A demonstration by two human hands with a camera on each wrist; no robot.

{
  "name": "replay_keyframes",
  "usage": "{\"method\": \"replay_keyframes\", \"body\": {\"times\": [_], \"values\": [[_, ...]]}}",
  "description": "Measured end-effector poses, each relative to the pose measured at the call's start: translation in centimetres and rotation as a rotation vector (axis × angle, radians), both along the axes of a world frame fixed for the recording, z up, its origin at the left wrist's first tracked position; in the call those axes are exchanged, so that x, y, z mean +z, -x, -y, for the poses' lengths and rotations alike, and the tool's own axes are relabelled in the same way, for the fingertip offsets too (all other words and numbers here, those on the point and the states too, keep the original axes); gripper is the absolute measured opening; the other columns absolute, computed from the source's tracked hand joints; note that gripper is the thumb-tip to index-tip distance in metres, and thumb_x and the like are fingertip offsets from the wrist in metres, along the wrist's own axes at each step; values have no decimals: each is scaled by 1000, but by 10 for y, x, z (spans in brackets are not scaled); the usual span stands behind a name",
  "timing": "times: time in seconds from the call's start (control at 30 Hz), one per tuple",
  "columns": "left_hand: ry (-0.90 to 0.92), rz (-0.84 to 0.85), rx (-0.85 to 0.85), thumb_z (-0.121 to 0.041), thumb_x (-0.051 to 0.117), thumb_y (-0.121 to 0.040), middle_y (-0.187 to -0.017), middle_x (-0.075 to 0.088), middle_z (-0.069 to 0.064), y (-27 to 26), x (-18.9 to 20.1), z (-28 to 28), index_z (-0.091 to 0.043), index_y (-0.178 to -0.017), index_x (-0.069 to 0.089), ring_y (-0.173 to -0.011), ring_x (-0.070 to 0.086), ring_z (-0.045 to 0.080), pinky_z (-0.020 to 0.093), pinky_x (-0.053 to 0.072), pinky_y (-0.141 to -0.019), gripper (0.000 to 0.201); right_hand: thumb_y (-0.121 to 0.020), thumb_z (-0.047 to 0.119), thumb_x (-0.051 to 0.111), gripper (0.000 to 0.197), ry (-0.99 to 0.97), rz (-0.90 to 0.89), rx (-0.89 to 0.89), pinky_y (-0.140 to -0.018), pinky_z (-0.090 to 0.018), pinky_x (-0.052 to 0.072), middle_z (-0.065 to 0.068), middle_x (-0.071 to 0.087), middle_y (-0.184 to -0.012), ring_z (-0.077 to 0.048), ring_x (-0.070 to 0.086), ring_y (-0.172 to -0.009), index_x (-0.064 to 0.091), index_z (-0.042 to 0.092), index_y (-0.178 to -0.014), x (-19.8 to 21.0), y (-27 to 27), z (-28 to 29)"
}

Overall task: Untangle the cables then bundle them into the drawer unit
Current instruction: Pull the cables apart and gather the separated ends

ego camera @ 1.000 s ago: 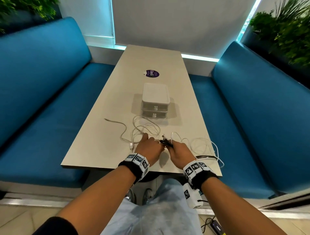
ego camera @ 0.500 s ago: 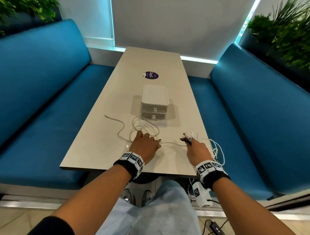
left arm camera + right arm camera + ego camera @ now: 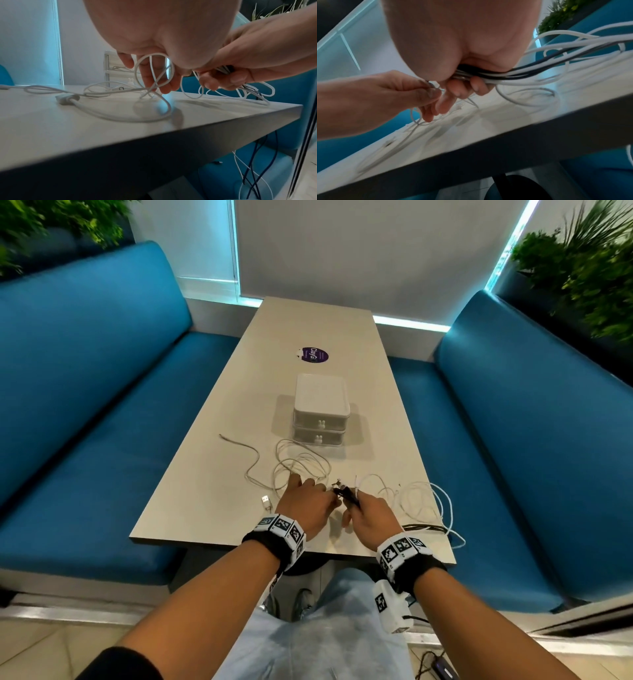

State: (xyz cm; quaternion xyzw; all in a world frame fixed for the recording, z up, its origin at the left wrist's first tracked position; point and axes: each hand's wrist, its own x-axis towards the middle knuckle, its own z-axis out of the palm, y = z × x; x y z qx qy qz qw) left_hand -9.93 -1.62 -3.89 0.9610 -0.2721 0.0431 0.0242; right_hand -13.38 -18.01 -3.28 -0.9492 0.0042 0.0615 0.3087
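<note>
White cables [image 3: 301,463] lie looped on the beige table [image 3: 212,501] in front of the white two-drawer unit [image 3: 322,412], whose drawers are both closed. My right hand [image 3: 352,503] grips a bundle of white and black cable ends [image 3: 488,75]; their lengths trail right into more loops [image 3: 421,501] and over the table edge. My left hand [image 3: 323,496] is right beside it, thumb and forefinger pinching a thin white cable end [image 3: 431,88]. A white cable loop [image 3: 154,67] hangs round the left fingers [image 3: 149,75].
A white USB plug [image 3: 265,501] lies left of my left hand. A purple sticker [image 3: 312,355] is behind the drawer unit. Blue benches [image 3: 102,440] flank the table on both sides. Cables [image 3: 254,175] dangle below the table's right edge.
Half a second ago my right hand was out to the right, apart from the left. It has come back left with its cable ends and now meets the left hand.
</note>
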Motion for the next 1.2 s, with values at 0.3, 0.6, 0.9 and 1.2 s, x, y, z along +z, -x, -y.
{"method": "replay_keyframes", "body": {"times": [0.3,0.6,0.9,1.2], "values": [[-44,-26,-27,-37,34,-104,-103,69,-1,-4,-3,-2,-24,-107,63,-105,55,25,46,27,-97,31,-100,32,42,25,407,74,48,-68,-40,51,-14,67,-95,-36,63,-85,53,17,-118,3,3,6],[-72,-15,-16,-25,42,-102,-123,61,-6,-12,-4,-22,-27,-120,59,-117,46,24,42,25,-97,25,-101,25,37,21,569,32,-109,-63,-36,50,-10,64,-89,-32,64,-76,49,18,-116,14,-4,46],[-102,28,-11,-25,46,-97,-121,66,-8,-4,-1,-6,-29,-114,65,-115,48,24,47,18,-102,26,-100,22,37,19,514,28,-224,-64,-36,48,-10,63,-89,-32,63,-78,52,16,-109,15,-7,49],[-147,32,-79,-21,47,-91,-101,66,-10,1,6,11,-31,-106,64,-111,49,24,49,22,-101,26,-100,30,45,25,232,55,48,-73,-43,52,-16,69,-97,-37,63,-89,57,15,-115,3,-5,13]]}}
